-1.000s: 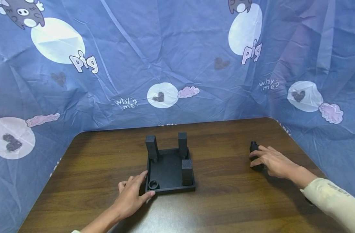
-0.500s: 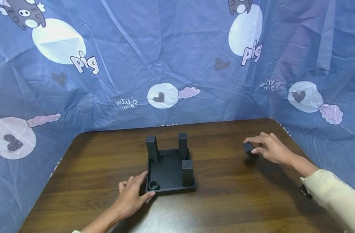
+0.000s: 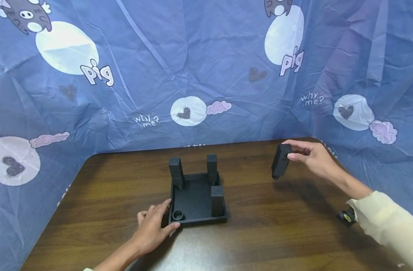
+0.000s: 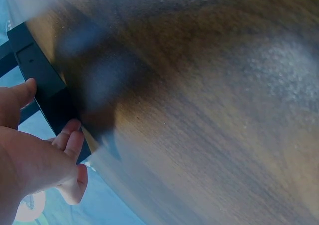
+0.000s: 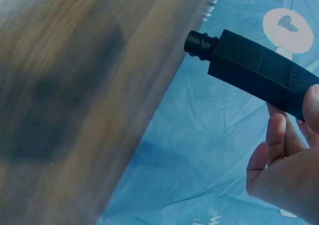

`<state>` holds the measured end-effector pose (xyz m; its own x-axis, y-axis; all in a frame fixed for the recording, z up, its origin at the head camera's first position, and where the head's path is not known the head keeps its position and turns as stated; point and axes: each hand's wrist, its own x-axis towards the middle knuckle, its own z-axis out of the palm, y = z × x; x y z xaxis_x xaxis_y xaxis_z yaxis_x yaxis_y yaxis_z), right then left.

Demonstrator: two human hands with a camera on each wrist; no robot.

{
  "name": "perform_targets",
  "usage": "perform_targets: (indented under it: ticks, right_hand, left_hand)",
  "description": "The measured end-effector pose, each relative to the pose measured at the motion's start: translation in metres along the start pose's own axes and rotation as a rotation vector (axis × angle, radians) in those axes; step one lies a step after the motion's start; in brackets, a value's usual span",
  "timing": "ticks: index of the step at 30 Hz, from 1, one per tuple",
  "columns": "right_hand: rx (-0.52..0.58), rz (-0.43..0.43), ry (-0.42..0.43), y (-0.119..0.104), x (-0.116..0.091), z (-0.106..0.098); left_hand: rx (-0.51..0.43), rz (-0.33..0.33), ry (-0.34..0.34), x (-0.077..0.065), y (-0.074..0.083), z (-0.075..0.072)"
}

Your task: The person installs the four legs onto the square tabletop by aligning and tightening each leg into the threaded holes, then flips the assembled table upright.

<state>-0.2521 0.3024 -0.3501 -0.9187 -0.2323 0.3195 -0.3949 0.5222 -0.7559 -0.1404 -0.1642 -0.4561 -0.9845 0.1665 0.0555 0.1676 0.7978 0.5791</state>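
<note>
A black square tabletop [image 3: 194,199] with a raised rim lies on the wooden table in the head view. Three black legs stand upright in it: back left [image 3: 176,171], back right [image 3: 211,168] and front right [image 3: 217,200]. A round socket [image 3: 178,215] shows at its front-left corner. My left hand [image 3: 152,227] rests against that corner, thumb at the front side, index finger along the left side. Above the table on the right, my right hand [image 3: 316,158] pinches another table leg [image 3: 281,161] by its plain end. The leg's threaded end [image 5: 201,45] points down and away from the fingers.
The wooden table [image 3: 254,229] has a rounded far corner and edges close to the blue printed cloth [image 3: 193,75] behind and at the sides. A small black device [image 3: 346,217] hangs below the right sleeve.
My right hand has picked the table leg up off the table, raised it and tipped its threaded end downward. The left hand and the tabletop stay in place.
</note>
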Motion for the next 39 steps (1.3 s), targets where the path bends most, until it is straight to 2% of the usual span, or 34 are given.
perform_targets:
  ticks: [6, 12, 23, 34, 39]
  right_hand:
    - [0.04, -0.028, -0.012, -0.014, 0.005, 0.008]
    - [0.059, 0.0, -0.028, -0.034, 0.013, 0.024]
    - [0.166, 0.025, -0.106, -0.063, 0.026, 0.059]
    - [0.281, -0.005, -0.15, -0.083, 0.031, 0.089]
    - [0.327, -0.053, -0.195, -0.099, 0.032, 0.11]
  left_hand:
    - [-0.001, -0.003, -0.005, 0.001, 0.0, 0.001]
    - [-0.003, -0.001, -0.011, 0.002, 0.0, -0.001]
    - [0.014, 0.012, -0.004, 0.002, 0.002, -0.002]
    - [0.018, 0.002, -0.004, 0.002, 0.002, -0.001]
    - [0.018, -0.002, -0.008, 0.002, 0.002, -0.001]
